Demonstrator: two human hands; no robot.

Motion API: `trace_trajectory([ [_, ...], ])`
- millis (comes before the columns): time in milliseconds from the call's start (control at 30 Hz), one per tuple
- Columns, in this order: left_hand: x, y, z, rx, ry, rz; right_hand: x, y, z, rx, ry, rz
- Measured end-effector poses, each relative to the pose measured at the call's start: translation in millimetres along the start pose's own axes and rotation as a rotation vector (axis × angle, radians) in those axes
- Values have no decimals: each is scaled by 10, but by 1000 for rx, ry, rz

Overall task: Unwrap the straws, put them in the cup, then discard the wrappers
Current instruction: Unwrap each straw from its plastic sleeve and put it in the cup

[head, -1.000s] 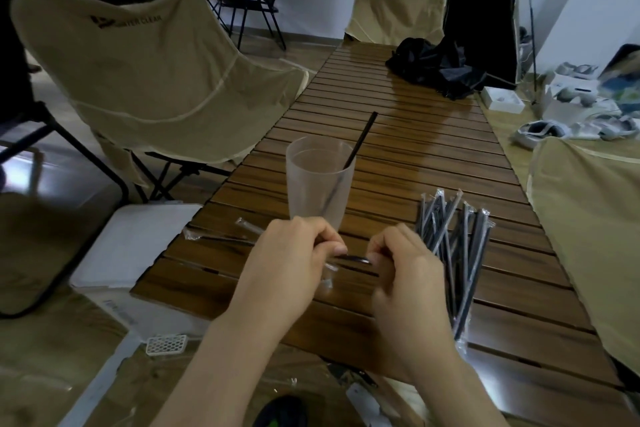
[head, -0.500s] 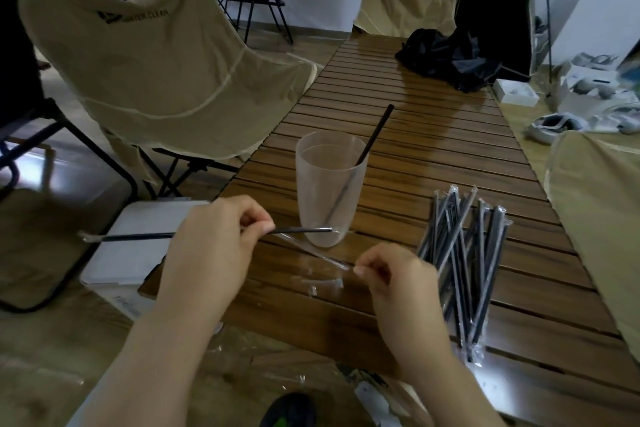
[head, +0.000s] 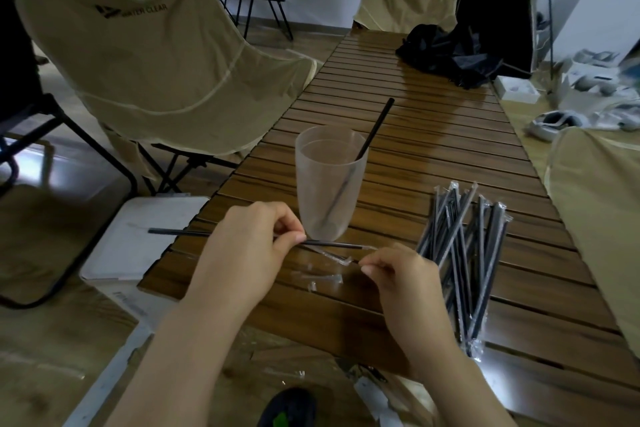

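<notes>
The left hand (head: 249, 253) pinches a bare black straw (head: 221, 236) between thumb and curled fingers; the straw lies roughly level just above the wooden slatted surface (head: 433, 163), its left end reaching out past the surface's edge over a white box (head: 138, 246) on the floor, its right end still tucked a little into the mouth of a clear wrapper (head: 341, 255). The right hand (head: 401, 282) pinches that wrapper at its other end, fingers curled; the wrapper sags between the 2 hands, close to the surface. Just behind the left hand stands a frosted plastic cup (head: 329, 180), upright, with 1 black straw (head: 375, 128) leaning in it, tip resting on the right side of the rim. Small clear scraps (head: 323, 279) of wrapper lie on the surface between the hands. To the right of the right hand lies a loose pile of wrapped straws (head: 464, 246), fanned out towards the far side. A tan folding chair (head: 156, 59) stands left of the surface; a black cloth bundle (head: 446, 52) sits at the far end.
</notes>
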State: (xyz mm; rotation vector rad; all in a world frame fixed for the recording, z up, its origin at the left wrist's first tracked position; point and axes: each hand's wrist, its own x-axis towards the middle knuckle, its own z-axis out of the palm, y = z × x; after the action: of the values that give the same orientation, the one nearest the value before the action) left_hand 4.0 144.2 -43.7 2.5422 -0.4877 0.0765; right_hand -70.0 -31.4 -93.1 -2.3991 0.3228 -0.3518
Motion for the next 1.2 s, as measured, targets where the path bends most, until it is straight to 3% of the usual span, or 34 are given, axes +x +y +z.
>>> trace_trajectory([
  [100, 7, 11, 8, -3, -18, 14, 5, -13, -9, 10, 17, 27],
  [233, 16, 0, 15, -4, -31, 30, -3, -73, -66, -59, 176, 37],
  [300, 18, 6, 19, -10, -46, 43, -5, -118, -97, -76, 201, -34],
  [500, 13, 76, 55, -42, -125, 142, -32, -206, -29, -2, 71, -329],
  [667, 2, 126, 50, -45, -130, 199, -27, -200, -33, 105, 108, -345],
  [1200, -29, 253, 57, 63, -12, 298, 4, -231, -107, 126, 178, -306],
])
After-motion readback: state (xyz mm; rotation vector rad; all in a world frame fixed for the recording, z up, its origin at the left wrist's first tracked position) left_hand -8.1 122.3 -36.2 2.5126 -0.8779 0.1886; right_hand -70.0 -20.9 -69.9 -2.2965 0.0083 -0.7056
